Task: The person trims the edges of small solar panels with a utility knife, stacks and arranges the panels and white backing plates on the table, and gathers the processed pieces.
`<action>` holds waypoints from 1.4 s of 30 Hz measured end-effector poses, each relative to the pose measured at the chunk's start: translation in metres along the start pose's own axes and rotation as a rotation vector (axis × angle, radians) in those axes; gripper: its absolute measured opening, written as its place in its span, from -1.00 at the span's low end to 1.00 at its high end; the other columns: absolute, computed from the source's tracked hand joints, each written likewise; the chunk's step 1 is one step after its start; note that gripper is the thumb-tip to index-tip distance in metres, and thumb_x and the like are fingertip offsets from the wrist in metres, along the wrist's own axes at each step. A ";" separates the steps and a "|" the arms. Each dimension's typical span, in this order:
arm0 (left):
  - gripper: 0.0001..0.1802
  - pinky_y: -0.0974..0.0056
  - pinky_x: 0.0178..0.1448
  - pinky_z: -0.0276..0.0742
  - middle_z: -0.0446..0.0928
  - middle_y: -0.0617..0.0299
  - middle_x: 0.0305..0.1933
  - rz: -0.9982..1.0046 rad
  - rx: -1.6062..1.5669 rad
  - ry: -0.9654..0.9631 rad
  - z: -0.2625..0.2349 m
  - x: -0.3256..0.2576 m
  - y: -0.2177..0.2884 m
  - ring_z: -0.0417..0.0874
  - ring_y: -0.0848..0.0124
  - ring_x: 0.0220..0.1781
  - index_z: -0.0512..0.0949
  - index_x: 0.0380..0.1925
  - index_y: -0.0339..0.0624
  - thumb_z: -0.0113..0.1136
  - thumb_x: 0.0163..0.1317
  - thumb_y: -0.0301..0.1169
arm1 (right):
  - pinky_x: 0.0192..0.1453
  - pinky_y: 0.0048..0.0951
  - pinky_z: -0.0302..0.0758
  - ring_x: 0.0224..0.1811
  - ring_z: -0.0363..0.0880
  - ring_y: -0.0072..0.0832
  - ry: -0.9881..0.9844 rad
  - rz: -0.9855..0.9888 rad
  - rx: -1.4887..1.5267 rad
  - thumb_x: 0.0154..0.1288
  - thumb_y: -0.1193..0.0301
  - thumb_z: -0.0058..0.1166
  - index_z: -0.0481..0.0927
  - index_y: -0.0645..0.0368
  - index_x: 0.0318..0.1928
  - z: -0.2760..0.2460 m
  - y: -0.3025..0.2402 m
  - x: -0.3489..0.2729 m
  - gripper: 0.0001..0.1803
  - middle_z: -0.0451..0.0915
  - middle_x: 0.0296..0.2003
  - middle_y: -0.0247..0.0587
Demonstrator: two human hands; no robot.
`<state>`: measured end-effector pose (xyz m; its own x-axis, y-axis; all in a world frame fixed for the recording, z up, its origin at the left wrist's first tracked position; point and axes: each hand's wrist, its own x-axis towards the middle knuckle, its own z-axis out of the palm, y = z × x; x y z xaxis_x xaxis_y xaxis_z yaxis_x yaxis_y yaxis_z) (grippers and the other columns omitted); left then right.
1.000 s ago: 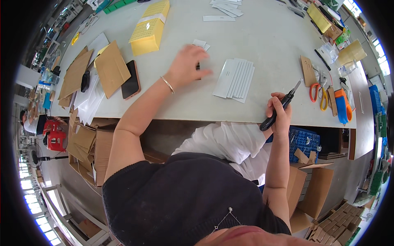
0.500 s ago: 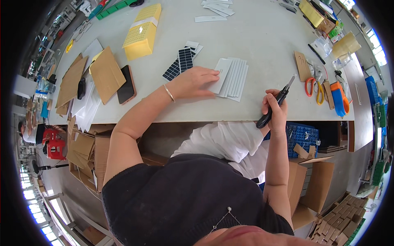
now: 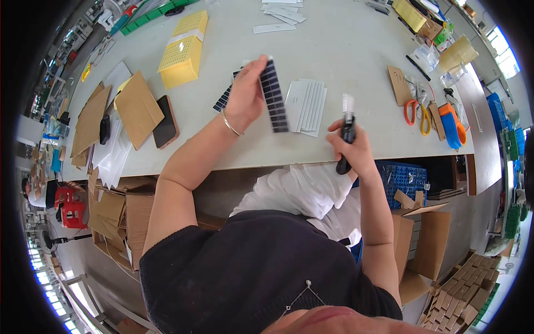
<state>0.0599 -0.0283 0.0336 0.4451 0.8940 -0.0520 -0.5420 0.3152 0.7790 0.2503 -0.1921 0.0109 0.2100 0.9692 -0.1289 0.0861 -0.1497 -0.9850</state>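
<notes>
My left hand is raised over the table and pinches one long edge of a narrow dark solar panel, whose gridded face shows. Beneath that hand lies another dark solar panel, mostly covered. Just right of the held panel, a fanned row of white strips rests on the table. My right hand is closed round a black-handled utility knife near the table's front edge. The knife's tip points away from me and is blurred by motion.
At left are cardboard pieces, a phone and a yellow perforated block. More white strips lie at the far side. Orange scissors, a blue-and-orange tape roll and clear tape sit at right.
My left hand has left the white strips and lifted a solar panel from the small pile beside them. My right hand has shifted left, turning the knife more upright.
</notes>
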 end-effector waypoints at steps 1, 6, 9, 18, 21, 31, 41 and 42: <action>-0.73 0.43 -0.50 0.38 0.44 0.35 -0.55 -0.062 0.031 -0.022 0.010 -0.006 -0.003 0.44 0.54 -0.58 0.41 -0.47 -0.09 -0.02 0.32 -0.18 | -0.64 -0.63 0.25 -0.74 0.32 -0.71 0.008 0.007 -0.069 0.06 0.48 0.18 0.49 0.27 -0.32 0.009 -0.012 -0.001 -0.81 0.36 -0.71 -0.46; -0.69 0.44 -0.58 0.28 0.38 0.34 -0.62 -0.279 0.026 -0.107 0.036 -0.020 -0.022 0.34 0.55 -0.67 0.36 -0.49 -0.10 0.02 0.30 -0.13 | -0.59 -0.58 0.29 -0.66 0.31 -0.69 -0.027 -0.044 -0.325 0.04 0.36 0.23 0.49 0.22 -0.42 0.020 -0.023 0.011 -0.78 0.35 -0.69 -0.43; -0.68 0.51 -0.65 0.26 0.40 0.33 -0.64 -0.299 0.147 -0.061 0.050 -0.026 -0.022 0.35 0.58 -0.73 0.39 -0.42 -0.15 0.00 0.30 -0.12 | -0.57 -0.55 0.30 -0.64 0.30 -0.67 -0.023 -0.093 -0.376 0.04 0.34 0.22 0.48 0.23 -0.46 0.020 -0.027 0.016 -0.76 0.35 -0.69 -0.41; -0.62 0.50 -0.50 0.38 0.46 0.35 -0.51 -0.341 0.100 -0.278 0.032 -0.015 -0.035 0.44 0.61 -0.59 0.43 -0.45 -0.16 -0.02 0.30 -0.05 | -0.48 -0.37 0.37 -0.64 0.32 -0.50 -0.027 -0.153 -0.359 0.05 0.35 0.14 0.47 0.30 -0.40 0.027 -0.018 0.017 -0.76 0.35 -0.69 -0.17; -0.60 0.49 -0.60 0.32 0.39 0.34 -0.66 -0.344 0.058 -0.291 0.013 -0.005 -0.041 0.39 0.57 -0.71 0.38 -0.53 -0.09 -0.02 0.29 -0.02 | -0.37 -0.24 0.43 -0.53 0.50 -0.10 -0.200 -0.270 -0.586 0.00 0.34 0.13 0.50 0.23 -0.32 0.038 -0.026 -0.007 -0.74 0.48 -0.60 0.05; -0.66 0.49 -0.65 0.05 0.17 0.45 -0.74 -0.379 -0.047 -0.078 0.030 -0.011 -0.030 0.11 0.63 -0.71 0.33 -0.58 -0.03 -0.02 0.32 -0.14 | -0.54 -0.41 0.36 -0.68 0.39 -0.55 -0.209 -0.040 -0.329 0.01 0.33 0.21 0.50 0.29 -0.38 0.021 -0.032 -0.014 -0.73 0.35 -0.75 -0.25; -0.68 0.53 -0.58 0.35 0.44 0.37 -0.59 -0.019 0.435 0.062 0.000 0.011 -0.009 0.44 0.64 -0.63 0.47 -0.41 -0.15 0.11 0.23 -0.10 | -0.64 -0.56 0.30 -0.72 0.34 -0.68 0.014 0.076 -0.266 0.03 0.37 0.20 0.42 0.25 -0.52 0.008 -0.015 -0.001 -0.75 0.34 -0.72 -0.40; -0.63 0.47 -0.41 0.38 0.44 0.38 -0.51 0.069 0.502 0.094 -0.020 0.023 -0.006 0.43 0.62 -0.48 0.48 -0.33 -0.25 0.19 0.16 -0.13 | -0.65 -0.57 0.30 -0.72 0.34 -0.66 0.044 0.090 -0.225 0.03 0.37 0.21 0.42 0.25 -0.52 0.005 -0.014 0.000 -0.75 0.35 -0.71 -0.41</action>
<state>0.0589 -0.0029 0.0153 0.3421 0.9393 -0.0281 -0.1484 0.0835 0.9854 0.2439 -0.1890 0.0240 0.2680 0.9413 -0.2054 0.2786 -0.2798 -0.9188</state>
